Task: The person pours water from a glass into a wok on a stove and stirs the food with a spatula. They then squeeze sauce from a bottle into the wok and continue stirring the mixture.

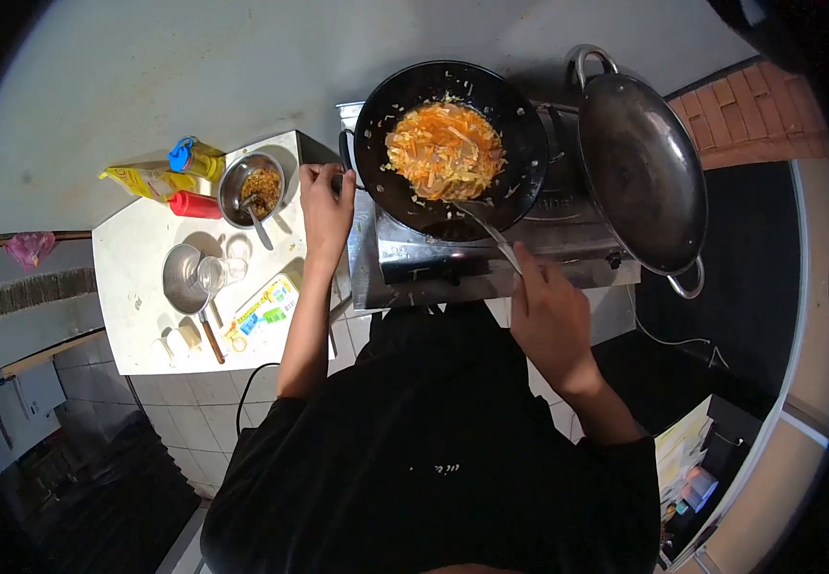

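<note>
A black wok (519, 172) sits on the gas stove (414, 258), holding a heap of orange and pale shredded food (445, 148). My left hand (328, 206) is closed around the wok's left handle. In my right hand (550, 311) is the handle of a metal spatula (496, 236). The spatula's blade reaches into the near edge of the food and is partly hidden by it.
At right, a second, larger wok (642, 172) rests tilted on the stove. On the white table (127, 268) at left stand a metal bowl (226, 196) with a spoon, a saucepan (182, 277), a red bottle (194, 204), a blue-lidded jar (206, 163) and a yellow packet (146, 182).
</note>
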The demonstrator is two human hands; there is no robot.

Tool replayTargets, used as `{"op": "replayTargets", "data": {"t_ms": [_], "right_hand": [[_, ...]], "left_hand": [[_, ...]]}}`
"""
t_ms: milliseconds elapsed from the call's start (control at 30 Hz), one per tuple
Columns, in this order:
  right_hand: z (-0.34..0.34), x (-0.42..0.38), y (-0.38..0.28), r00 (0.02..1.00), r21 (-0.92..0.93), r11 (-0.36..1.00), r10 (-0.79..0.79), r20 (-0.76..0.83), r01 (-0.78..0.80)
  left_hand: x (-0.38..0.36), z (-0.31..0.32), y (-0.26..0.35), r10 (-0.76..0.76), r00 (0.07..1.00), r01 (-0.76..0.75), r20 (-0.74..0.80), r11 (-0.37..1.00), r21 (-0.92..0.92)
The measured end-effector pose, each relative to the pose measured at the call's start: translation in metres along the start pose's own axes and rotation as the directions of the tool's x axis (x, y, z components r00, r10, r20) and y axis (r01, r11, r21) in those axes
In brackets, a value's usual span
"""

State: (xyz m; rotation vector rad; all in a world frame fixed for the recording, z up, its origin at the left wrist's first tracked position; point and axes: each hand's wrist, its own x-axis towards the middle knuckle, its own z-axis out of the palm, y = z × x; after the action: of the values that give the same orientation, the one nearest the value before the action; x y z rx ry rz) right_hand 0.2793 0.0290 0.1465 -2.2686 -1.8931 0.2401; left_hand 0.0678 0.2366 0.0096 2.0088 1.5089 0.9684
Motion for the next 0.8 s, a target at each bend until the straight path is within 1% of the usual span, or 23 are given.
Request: {"op": "replayTargets", "data": {"t_ms": [67, 167, 267, 367, 433, 500, 567, 600, 700, 733, 800], "right_hand": [[0.028, 0.002, -0.001, 0.999, -0.073, 0.997, -0.036, -0.013, 0.035], [0.067, 0.038, 0.001, 0.999, -0.099, 0.994, -0.041, -0.017, 0.039], [0.045, 0.055, 0.013, 0.998, -0.058, 0.997, -0.059, -0.018, 0.058], [0.000, 0.036, 0.011, 0.998, -0.011, 0.998, -0.066, -0.023, 0.066], [-0.003, 0.022, 0.009, 0.998, 0.001, 0.998, -0.060, 0.011, 0.060], [0.002, 0.018, 0.007, 0.998, 0.013, 0.999, -0.049, 0.043, 0.049], [0.021, 0.021, 0.000, 0.991, 0.006, 0.998, -0.062, 0.123, 0.061], [0.033, 0.027, -0.002, 0.990, 0.003, 0.998, -0.064, 0.124, 0.064], [0.058, 0.060, 0.006, 0.999, -0.031, 0.999, -0.028, 0.019, 0.029], [0.051, 0.062, 0.012, 0.999, -0.034, 0.999, -0.031, 0.010, 0.031], [0.023, 0.059, 0.025, 0.994, -0.018, 0.994, -0.108, 0.003, 0.108]], "left_hand": [[0.000, 0.001, 0.001, -0.007, 1.000, 0.007, 0.003, 1.000, -0.006], [-0.002, 0.000, -0.001, -0.009, 1.000, 0.009, 0.002, 1.000, 0.003], [0.002, 0.001, 0.001, 0.007, 1.000, -0.007, -0.004, 1.000, 0.011], [-0.002, 0.001, 0.001, -0.009, 1.000, 0.009, -0.009, 1.000, 0.021], [-0.002, 0.002, 0.003, -0.021, 1.000, 0.022, -0.023, 1.000, 0.021], [-0.003, 0.003, 0.006, -0.060, 0.998, 0.059, -0.027, 0.998, -0.016], [-0.004, 0.004, 0.006, -0.072, 0.997, 0.072, -0.035, 0.997, -0.012], [-0.004, 0.005, 0.006, -0.080, 0.996, 0.080, -0.039, 0.997, -0.007], [-0.005, 0.005, 0.008, -0.121, 0.992, 0.121, -0.017, 0.993, -0.010], [-0.004, 0.006, 0.008, -0.130, 0.991, 0.130, -0.023, 0.991, -0.001], [-0.005, 0.007, 0.008, -0.125, 0.991, 0.125, -0.044, 0.992, 0.007]]}}
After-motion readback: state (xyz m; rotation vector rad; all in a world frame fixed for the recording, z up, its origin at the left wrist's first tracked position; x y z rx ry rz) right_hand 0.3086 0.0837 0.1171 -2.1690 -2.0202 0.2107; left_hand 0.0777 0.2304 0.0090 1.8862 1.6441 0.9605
